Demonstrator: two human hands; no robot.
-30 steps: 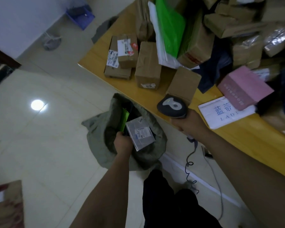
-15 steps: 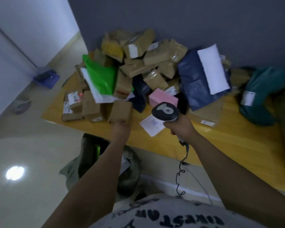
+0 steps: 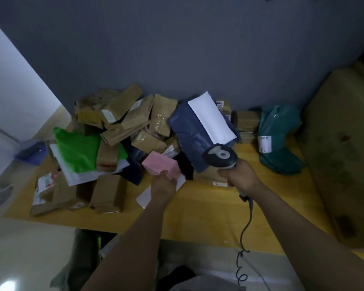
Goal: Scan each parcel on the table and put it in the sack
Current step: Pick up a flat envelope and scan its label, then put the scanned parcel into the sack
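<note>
Currently, head view only. Left hand grips the near end of the pink box, fingers curled on its edge. The box sits at the front of the pile on the table, probably chosen because it is the closest loose parcel. Right hand is wrapped round the handle of the scanner. The scanner head hangs just right of the box, likely kept ready so its label can be read once the box is turned. No label shows on the pink faces in view. The cable drops off the table edge. The sack stands on the floor under the near edge, mouth up, an easy drop for the left hand.

Writing: "004" reads on a brown box at the back. The label on the teal bag and the stickers on the left cartons are too blurred to read. The white sheet under the left hand shows no legible text. The white envelope on the navy mailer looks blank.
</note>
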